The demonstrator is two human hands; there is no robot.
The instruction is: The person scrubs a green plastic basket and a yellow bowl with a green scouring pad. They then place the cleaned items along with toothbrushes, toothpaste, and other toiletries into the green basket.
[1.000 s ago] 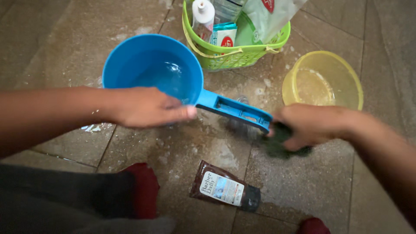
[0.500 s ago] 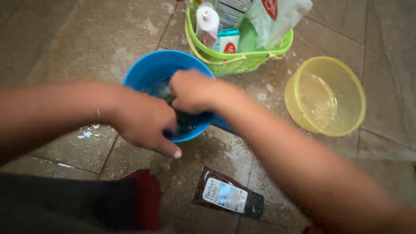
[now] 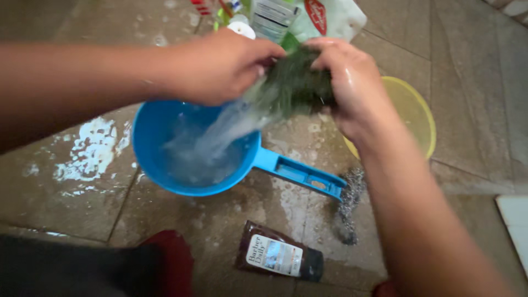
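Both hands up over the scoop, squeezing. Left hand [image 3: 217, 66] closed tight around the near end of a dark green scrub pad [image 3: 300, 82], fingers curled over the top. Right hand [image 3: 346, 82] clamped on the far end, wet and shiny, thumb side facing the other hand. Pad stretched between the two, long axis running roughly left to right, sort of bunched up like it's being wrung. Neither hand really nearer, both right on it, pretty much touching each other across the middle.

Water [image 3: 220, 135] pouring out from under the left hand, down and to the left, straight into the blue scoop [image 3: 165, 170] below. So the key bit: scoop bowl directly beneath the left hand, not under the right one. Scoop handle [image 3: 300, 173] pointing off to the right along the floor.

Further out: steel wool scrubber [image 3: 349, 206] lying just past the tip of the handle, brown sachet [image 3: 278, 257] flat on the wet tile floor [image 3: 71, 203] nearer the knees, yellow bowl [image 3: 421, 115] behind the right wrist, partly hidden. Green basket [image 3: 223, 19] with bottles at the top edge, mostly blocked by the hands. Soapy white patch [image 3: 91, 148] on the tiles left of the scoop.
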